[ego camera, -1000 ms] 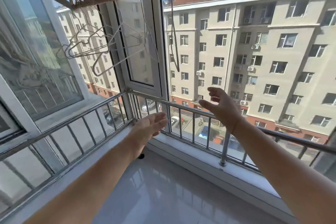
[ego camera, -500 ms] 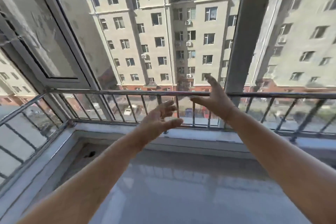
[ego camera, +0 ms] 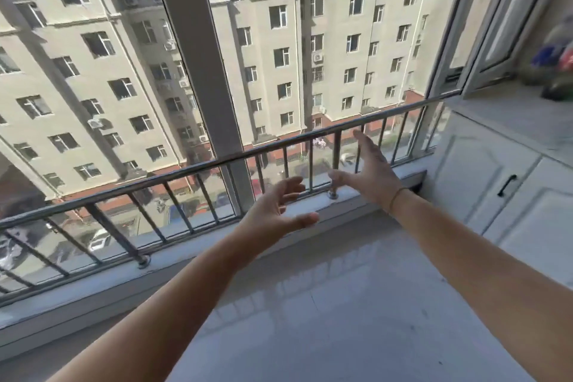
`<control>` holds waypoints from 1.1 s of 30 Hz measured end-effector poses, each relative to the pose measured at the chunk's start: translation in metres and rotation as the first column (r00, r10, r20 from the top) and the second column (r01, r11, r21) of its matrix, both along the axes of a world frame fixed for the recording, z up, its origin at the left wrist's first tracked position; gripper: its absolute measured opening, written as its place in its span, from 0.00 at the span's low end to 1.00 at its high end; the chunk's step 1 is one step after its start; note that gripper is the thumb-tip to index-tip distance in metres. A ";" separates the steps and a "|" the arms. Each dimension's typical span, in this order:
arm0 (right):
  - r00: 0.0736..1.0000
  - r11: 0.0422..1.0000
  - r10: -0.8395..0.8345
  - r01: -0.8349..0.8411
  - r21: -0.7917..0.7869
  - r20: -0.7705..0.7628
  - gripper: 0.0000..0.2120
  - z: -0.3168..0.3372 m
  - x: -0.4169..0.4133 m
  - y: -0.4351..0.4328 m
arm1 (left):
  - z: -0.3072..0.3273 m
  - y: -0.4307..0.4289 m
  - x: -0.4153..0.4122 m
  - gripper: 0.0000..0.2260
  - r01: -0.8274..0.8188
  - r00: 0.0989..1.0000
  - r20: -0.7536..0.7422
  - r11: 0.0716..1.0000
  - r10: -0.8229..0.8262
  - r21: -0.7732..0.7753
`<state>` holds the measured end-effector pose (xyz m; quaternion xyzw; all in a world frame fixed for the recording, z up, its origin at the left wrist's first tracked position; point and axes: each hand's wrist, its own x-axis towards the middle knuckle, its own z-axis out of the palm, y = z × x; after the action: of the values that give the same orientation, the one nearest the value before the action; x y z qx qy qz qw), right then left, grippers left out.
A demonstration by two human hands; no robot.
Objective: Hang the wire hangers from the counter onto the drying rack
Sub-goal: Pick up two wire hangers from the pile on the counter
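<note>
Left hand [ego camera: 276, 211] and right hand [ego camera: 372, 170] reach forward with fingers spread, holding nothing. Neither wire hangers nor drying rack show; the counter [ego camera: 496, 115] lies at the right edge of the frame, its contents blurred. A pickup there seems due next, but how many remain cannot be told.

Metal and gloss
Shiny metal railing [ego camera: 186, 171] beyond the left hand [ego camera: 273, 211]; smooth, glossy floor [ego camera: 325, 304] beneath the right hand [ego camera: 373, 172].

Blurred objects [ego camera: 555, 71] (unidentifiable), counter [ego camera: 511, 115] cut off
</note>
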<state>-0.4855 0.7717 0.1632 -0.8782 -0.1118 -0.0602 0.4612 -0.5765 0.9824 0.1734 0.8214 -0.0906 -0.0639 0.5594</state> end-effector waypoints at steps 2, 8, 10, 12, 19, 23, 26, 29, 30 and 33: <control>0.996 0.996 -0.092 0.092 -0.001 0.008 0.46 0.000 0.002 -0.047 | -0.002 -0.041 0.018 0.37 0.055 0.998 -0.006 0.998 -0.055 -0.001; 0.946 0.945 -0.325 0.325 0.027 0.018 0.45 -0.003 0.005 -0.163 | -0.004 -0.150 0.074 0.33 0.259 0.966 -0.023 0.966 -0.259 -0.005; 0.919 0.919 -0.395 0.395 0.025 -0.004 0.46 -0.006 0.008 -0.195 | -0.006 -0.181 0.093 0.33 0.321 0.947 -0.025 0.947 -0.321 -0.010; 0.891 0.891 -0.453 0.453 0.033 -0.005 0.47 -0.011 0.014 -0.226 | -0.008 -0.213 0.114 0.31 0.381 0.924 -0.021 0.925 -0.381 -0.007; 0.766 0.766 -0.642 0.642 0.023 -0.017 0.46 -0.013 0.043 -0.330 | -0.009 -0.326 0.197 0.29 0.544 0.838 -0.007 0.836 -0.546 -0.068; 0.692 0.691 -0.722 0.722 0.044 -0.021 0.44 -0.007 0.056 -0.385 | -0.004 -0.391 0.238 0.30 0.623 0.782 0.009 0.780 -0.624 -0.058; 0.627 0.624 -0.779 0.777 0.085 -0.018 0.42 -0.006 0.061 -0.422 | -0.004 -0.436 0.262 0.31 0.676 0.737 0.011 0.736 -0.676 -0.043; 0.570 0.562 -0.821 0.818 0.122 -0.042 0.40 -0.011 0.063 -0.458 | -0.009 -0.480 0.279 0.31 0.712 0.702 0.005 0.701 -0.713 -0.022; 0.556 0.548 -0.830 0.828 0.123 -0.044 0.39 -0.013 0.064 -0.470 | -0.011 -0.496 0.284 0.31 0.724 0.690 -0.002 0.690 -0.724 -0.023; 0.521 0.512 -0.852 0.851 0.119 -0.057 0.36 -0.017 0.071 -0.514 | -0.018 -0.545 0.299 0.30 0.742 0.670 -0.015 0.670 -0.743 -0.017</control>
<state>-0.4141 0.2576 0.1460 -0.7875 0.3346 -0.2892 0.4292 -0.2778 0.4376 0.1553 0.7103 -0.4110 -0.2938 0.4901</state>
